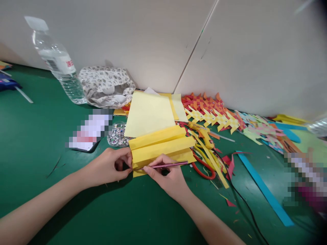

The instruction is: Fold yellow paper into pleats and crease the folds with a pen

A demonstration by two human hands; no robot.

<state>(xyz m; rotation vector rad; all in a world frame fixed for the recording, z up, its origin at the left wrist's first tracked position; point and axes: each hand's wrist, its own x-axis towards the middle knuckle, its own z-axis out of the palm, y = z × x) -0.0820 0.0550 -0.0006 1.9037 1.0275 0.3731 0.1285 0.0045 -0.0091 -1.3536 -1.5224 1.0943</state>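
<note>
A yellow sheet of paper, folded into accordion pleats, lies on the green table. My left hand pinches the left end of the pleats, fingers closed on the paper's edge. My right hand grips a thin pink pencil that lies along the front pleat, tip toward the left. Paler yellow sheets rest just behind the folded paper.
A water bottle and a patterned cloth pouch stand at the back left by the wall. A phone and a small dish of googly eyes lie left of the paper. Woven paper fish, scissors, paper strips and a blue strip crowd the right.
</note>
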